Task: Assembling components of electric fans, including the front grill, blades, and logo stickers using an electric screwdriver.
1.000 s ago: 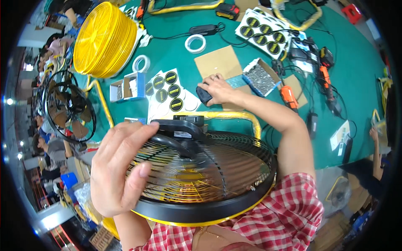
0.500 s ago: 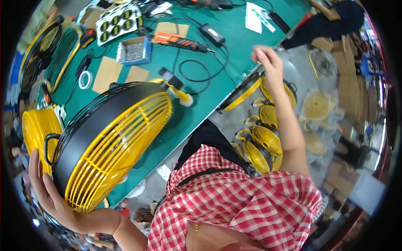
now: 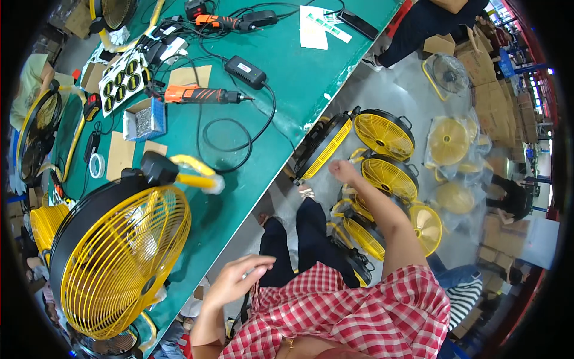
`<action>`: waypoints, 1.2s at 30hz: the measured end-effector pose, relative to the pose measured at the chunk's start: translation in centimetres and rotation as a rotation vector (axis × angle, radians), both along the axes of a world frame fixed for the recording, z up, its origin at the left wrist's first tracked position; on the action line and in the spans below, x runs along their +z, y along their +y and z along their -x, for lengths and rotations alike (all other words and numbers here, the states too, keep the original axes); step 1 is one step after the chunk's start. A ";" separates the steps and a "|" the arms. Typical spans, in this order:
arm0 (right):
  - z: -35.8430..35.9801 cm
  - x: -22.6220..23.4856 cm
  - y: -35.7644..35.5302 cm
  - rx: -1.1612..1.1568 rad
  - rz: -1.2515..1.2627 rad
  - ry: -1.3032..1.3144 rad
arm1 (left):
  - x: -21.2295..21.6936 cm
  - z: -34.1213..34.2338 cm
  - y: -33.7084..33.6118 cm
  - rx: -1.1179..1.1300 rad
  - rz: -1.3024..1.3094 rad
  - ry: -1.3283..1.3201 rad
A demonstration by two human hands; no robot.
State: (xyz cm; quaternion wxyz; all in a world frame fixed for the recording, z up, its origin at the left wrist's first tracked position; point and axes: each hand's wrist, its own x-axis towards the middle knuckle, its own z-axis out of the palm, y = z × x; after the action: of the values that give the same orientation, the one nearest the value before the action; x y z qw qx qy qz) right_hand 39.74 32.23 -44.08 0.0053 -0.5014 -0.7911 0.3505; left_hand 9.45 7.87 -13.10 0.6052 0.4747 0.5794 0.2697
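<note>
A large drum fan (image 3: 113, 257) with a yellow wire grille and black housing stands at the left of the green table, its grille facing me. At its far end sit a black knob and a yellow tube leg (image 3: 197, 182) with a whitish tip. My left hand (image 3: 239, 278) is in the air right of the fan, off the table's near edge, fingers stretched out and touching nothing I can see. My right hand (image 3: 344, 172) hangs over the floor beside several yellow fans, its fingers curled in, with nothing visible in them. The nearest is an upright yellow-and-black fan (image 3: 326, 149).
An orange-and-black power screwdriver (image 3: 203, 94), a black power adapter (image 3: 245, 72) with looping cable, and a blue box of small metal parts (image 3: 144, 119) lie on the table (image 3: 257, 161). Fans (image 3: 382, 133) stand on the floor at the right. Cardboard boxes (image 3: 496, 102) are stacked at the far right.
My left hand has come off the fan's left side and moved right. My right hand has lowered toward me and curled more. The fan's grille now faces me more, and my view has shifted right.
</note>
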 end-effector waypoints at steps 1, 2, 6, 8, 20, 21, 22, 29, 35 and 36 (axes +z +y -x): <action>2.1 -1.5 8.6 0.135 -0.113 0.049 | -4.9 -0.6 4.9 0.055 -0.016 0.067; 3.4 -4.0 10.5 0.270 -0.137 0.086 | -8.5 -1.5 5.3 0.111 0.058 0.118; 8.6 -12.8 18.3 0.279 -0.321 -0.024 | -20.1 -4.7 8.1 0.121 0.138 0.327; 8.8 -17.6 25.0 0.411 -0.553 0.029 | -26.0 -5.9 11.9 0.106 0.196 0.294; 2.0 -16.8 25.2 0.644 0.279 0.176 | -61.3 -10.1 25.9 0.693 0.581 0.058; 1.2 -14.9 23.7 0.638 0.314 0.168 | -61.9 -10.8 27.3 0.714 0.526 0.045; 2.1 -13.0 22.3 0.667 0.386 0.163 | -62.8 -10.1 27.0 0.748 0.476 0.060; 1.8 -7.4 23.1 0.789 0.074 0.493 | -61.1 -13.7 32.3 1.144 0.730 -0.579; 2.5 -5.9 25.2 0.836 0.246 0.468 | -69.4 -11.1 30.2 1.029 0.900 -0.886; 3.5 -5.4 25.3 0.901 0.291 0.431 | -72.3 -10.0 28.2 1.185 0.908 -0.876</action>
State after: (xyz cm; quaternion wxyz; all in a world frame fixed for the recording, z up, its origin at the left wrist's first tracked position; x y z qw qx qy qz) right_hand 36.24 57.52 -49.43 -0.0531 -0.0228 -0.8524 0.5197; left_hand 19.43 36.10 -85.39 0.6646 -0.3398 0.4977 0.4418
